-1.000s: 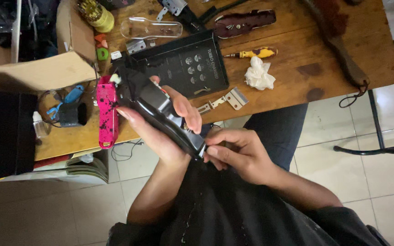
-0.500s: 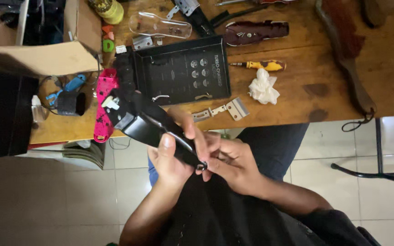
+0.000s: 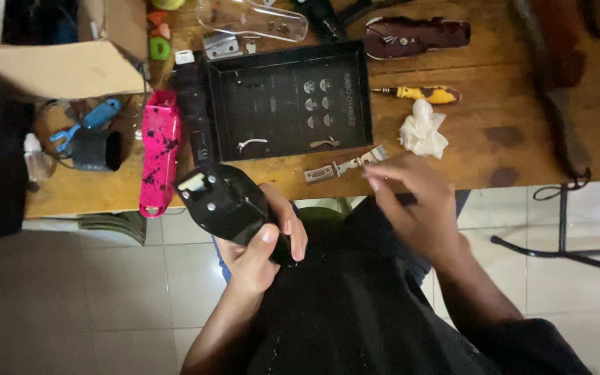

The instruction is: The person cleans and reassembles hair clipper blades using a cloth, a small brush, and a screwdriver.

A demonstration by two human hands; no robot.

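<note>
Here the left hand [image 3: 262, 246] grips a black hair clipper body [image 3: 227, 203] over the lap, below the table edge, fingers wrapped around it. The right hand [image 3: 411, 201] hovers by the metal blade parts [image 3: 345, 167] on the wooden table [image 3: 508, 111], fingers loosely bent and blurred; I cannot tell if it pinches anything. The clipper looks opened, with the blade off, so reassembly seems not finished. Behind lie a black tray [image 3: 286, 104], a pink clipper shell [image 3: 157, 149] and a yellow screwdriver [image 3: 421, 92]. The clipper's lower end is hidden.

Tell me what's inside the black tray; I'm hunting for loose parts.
Two small pale curved pieces lie in the black tray, beside round printed marks; its left inner edge is too dark to judge.
</note>
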